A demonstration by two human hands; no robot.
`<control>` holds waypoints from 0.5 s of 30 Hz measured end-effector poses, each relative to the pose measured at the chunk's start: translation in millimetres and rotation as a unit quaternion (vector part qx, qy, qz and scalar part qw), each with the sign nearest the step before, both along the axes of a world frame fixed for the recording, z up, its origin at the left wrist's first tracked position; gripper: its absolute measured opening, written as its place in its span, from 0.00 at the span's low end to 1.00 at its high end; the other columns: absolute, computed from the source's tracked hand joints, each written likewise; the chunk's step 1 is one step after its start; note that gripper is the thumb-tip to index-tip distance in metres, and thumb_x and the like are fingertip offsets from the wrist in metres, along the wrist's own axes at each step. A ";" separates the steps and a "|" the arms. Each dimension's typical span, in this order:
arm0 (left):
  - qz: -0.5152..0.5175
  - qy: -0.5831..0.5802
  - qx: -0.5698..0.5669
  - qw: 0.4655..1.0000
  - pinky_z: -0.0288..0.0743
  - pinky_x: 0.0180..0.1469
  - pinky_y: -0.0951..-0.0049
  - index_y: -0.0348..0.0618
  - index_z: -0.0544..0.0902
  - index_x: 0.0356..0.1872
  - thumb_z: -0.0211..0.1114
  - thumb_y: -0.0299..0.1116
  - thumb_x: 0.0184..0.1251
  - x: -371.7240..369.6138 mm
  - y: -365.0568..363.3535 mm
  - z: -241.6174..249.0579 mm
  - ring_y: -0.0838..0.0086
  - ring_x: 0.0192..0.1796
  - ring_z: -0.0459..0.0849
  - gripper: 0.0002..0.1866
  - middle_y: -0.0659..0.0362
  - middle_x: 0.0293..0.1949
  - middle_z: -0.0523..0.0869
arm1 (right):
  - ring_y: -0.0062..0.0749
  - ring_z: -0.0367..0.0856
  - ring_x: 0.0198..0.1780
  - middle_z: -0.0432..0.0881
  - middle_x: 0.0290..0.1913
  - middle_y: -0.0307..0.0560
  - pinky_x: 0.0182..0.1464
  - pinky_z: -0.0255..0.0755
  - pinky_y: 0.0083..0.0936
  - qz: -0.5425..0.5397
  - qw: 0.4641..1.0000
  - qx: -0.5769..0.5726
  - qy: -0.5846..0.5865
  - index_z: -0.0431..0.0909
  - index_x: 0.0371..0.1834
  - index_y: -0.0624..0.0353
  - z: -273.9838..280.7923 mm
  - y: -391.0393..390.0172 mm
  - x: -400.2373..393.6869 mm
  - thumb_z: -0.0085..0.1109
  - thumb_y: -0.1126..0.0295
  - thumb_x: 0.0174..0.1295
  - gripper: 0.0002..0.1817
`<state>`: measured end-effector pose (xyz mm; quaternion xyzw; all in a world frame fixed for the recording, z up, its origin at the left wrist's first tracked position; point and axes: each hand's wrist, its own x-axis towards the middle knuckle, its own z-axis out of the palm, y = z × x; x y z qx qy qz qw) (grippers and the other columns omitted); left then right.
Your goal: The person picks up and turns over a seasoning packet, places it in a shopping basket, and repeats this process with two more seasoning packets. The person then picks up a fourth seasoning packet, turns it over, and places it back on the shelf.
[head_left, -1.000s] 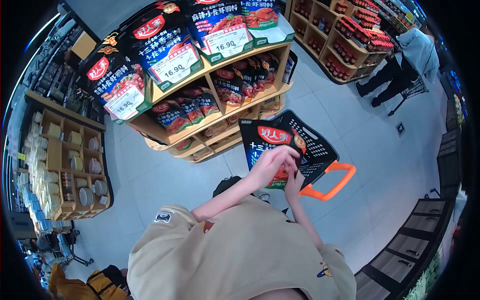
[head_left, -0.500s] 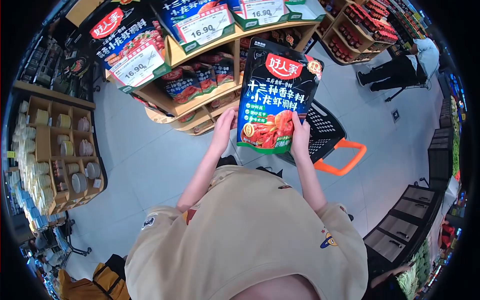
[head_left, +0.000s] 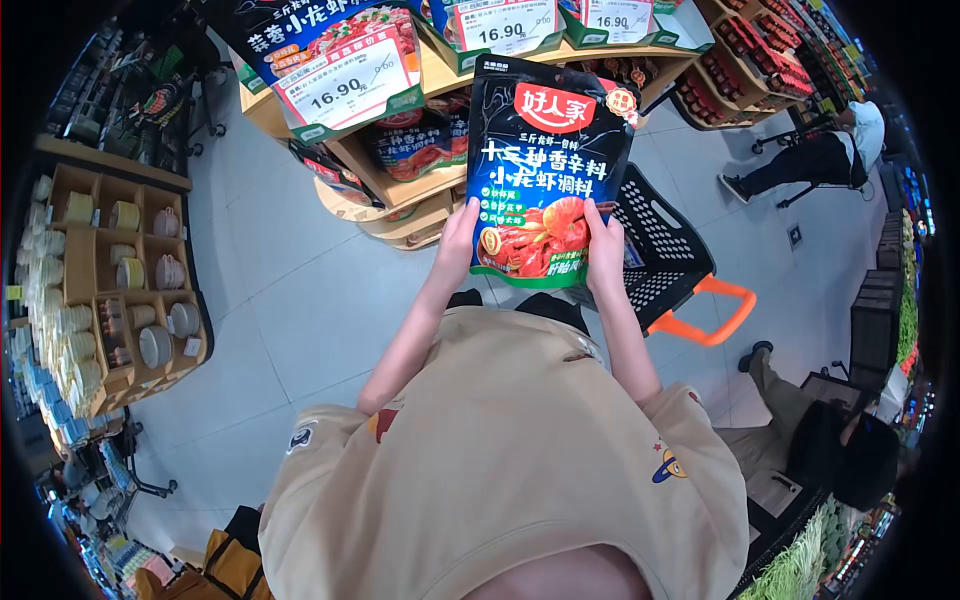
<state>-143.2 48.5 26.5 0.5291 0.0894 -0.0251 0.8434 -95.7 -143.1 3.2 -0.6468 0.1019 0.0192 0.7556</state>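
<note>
A black and blue pouch of crayfish seasoning [head_left: 545,170] is held upright in front of me, its printed front facing the camera. My left hand [head_left: 459,240] grips the lower left edge of the pouch, fingers mostly behind it. On the opposite edge my right hand [head_left: 604,250] is closed, thumb on the front. Just beyond the right hand is a black shopping basket [head_left: 660,240] with an orange handle [head_left: 715,315]. Behind the pouch stands a wooden display shelf [head_left: 420,200] with similar pouches and price cards [head_left: 350,85] reading 16.90.
At the left, a wooden rack [head_left: 120,280] carries cups and bowls. A person in a white top [head_left: 860,140] is at the upper right, another in dark clothes [head_left: 840,445] at the lower right. Red-packaged goods [head_left: 740,70] fill a far shelf. Grey tiled floor [head_left: 270,330] lies between.
My left hand has come in from beside the pouch to grip its left edge. The display has shifted right in view. A person in dark clothes has appeared at the lower right.
</note>
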 end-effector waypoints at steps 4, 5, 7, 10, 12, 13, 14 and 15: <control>0.022 0.006 0.009 1.000 0.69 0.43 0.83 0.35 0.73 0.44 0.43 0.42 0.68 0.2 7.8 -0.1 0.83 0.39 0.77 0.19 0.59 0.40 0.79 | 0.18 0.75 0.35 0.77 0.36 0.41 0.40 0.68 0.17 0.007 1.000 0.002 -0.008 0.72 0.37 0.64 9.3 10.1 -0.2 0.51 0.63 0.60 0.13; 0.029 0.009 0.014 0.999 0.69 0.43 0.83 0.35 0.73 0.43 0.43 0.41 0.68 -0.2 9.0 -0.6 0.83 0.39 0.77 0.19 0.59 0.39 0.79 | 0.18 0.74 0.35 0.77 0.36 0.41 0.40 0.68 0.17 0.015 1.000 0.005 -0.001 0.73 0.36 0.63 11.5 12.2 0.2 0.51 0.63 0.60 0.13; 0.021 -0.007 -0.004 1.000 0.69 0.43 0.83 0.35 0.73 0.43 0.43 0.42 0.68 1.2 12.4 -1.0 0.83 0.39 0.77 0.19 0.59 0.39 0.79 | 0.18 0.74 0.36 0.77 0.35 0.41 0.40 0.68 0.17 0.026 1.000 0.007 0.006 0.73 0.36 0.63 13.7 16.7 1.7 0.51 0.63 0.60 0.13; 0.011 -0.005 -0.013 1.000 0.70 0.42 0.82 0.35 0.74 0.42 0.43 0.42 0.68 0.4 17.0 1.4 0.82 0.39 0.77 0.19 0.59 0.39 0.80 | 0.17 0.74 0.35 0.77 0.35 0.40 0.40 0.68 0.17 0.020 1.000 -0.024 0.004 0.73 0.35 0.62 13.2 21.9 1.5 0.51 0.63 0.60 0.12; 0.011 0.015 -0.006 1.000 0.70 0.42 0.82 0.35 0.74 0.42 0.43 0.42 0.68 0.2 19.1 -1.1 0.82 0.38 0.78 0.19 0.59 0.39 0.80 | 0.17 0.74 0.35 0.77 0.35 0.40 0.41 0.68 0.17 0.030 0.999 -0.002 0.019 0.73 0.35 0.63 12.8 23.3 0.1 0.51 0.63 0.60 0.12; 0.002 0.015 -0.008 1.000 0.70 0.44 0.82 0.35 0.74 0.43 0.42 0.43 0.68 1.2 20.3 -5.8 0.81 0.40 0.78 0.20 0.58 0.40 0.80 | 0.17 0.74 0.35 0.77 0.35 0.40 0.41 0.68 0.17 0.029 0.999 -0.001 0.021 0.73 0.35 0.63 11.6 23.5 -0.6 0.51 0.63 0.60 0.12; -0.008 0.014 -0.010 1.000 0.69 0.45 0.81 0.35 0.73 0.44 0.42 0.44 0.68 2.2 20.8 -9.6 0.80 0.41 0.78 0.21 0.57 0.42 0.79 | 0.17 0.74 0.35 0.77 0.35 0.40 0.41 0.67 0.17 0.028 0.999 -0.001 0.015 0.73 0.35 0.63 10.7 23.6 -0.5 0.51 0.63 0.60 0.12; -0.009 0.016 -0.010 1.000 0.69 0.45 0.81 0.35 0.73 0.44 0.42 0.44 0.68 2.4 20.6 -13.0 0.80 0.41 0.78 0.21 0.57 0.42 0.79 | 0.17 0.74 0.35 0.77 0.35 0.40 0.41 0.67 0.18 0.027 1.000 -0.001 0.008 0.73 0.35 0.63 10.2 23.5 -0.6 0.51 0.63 0.60 0.12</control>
